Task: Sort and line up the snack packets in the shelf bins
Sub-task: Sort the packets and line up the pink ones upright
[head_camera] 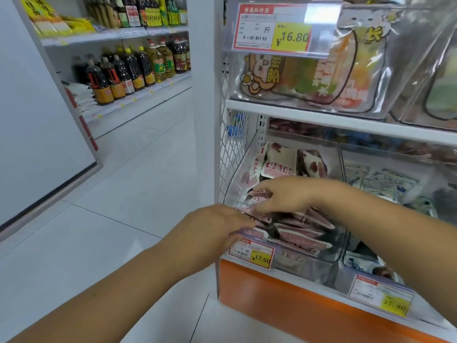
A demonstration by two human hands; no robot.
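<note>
Packets lean in bin, long axes crosswise; left grip flat on them, right grip pinching some.

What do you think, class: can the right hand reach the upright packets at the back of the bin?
Probably yes. The right hand grips flat packets inside the bin, just before the upright packets, with nothing between.

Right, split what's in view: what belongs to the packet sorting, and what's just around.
Job: pink snack packets, their clear bin, left hand and right hand reaching into it, blue-white packets in the neighbouring bin.
Around: 17.60 price tag, clear bags on the shelf above, bottles across the aisle.
</note>
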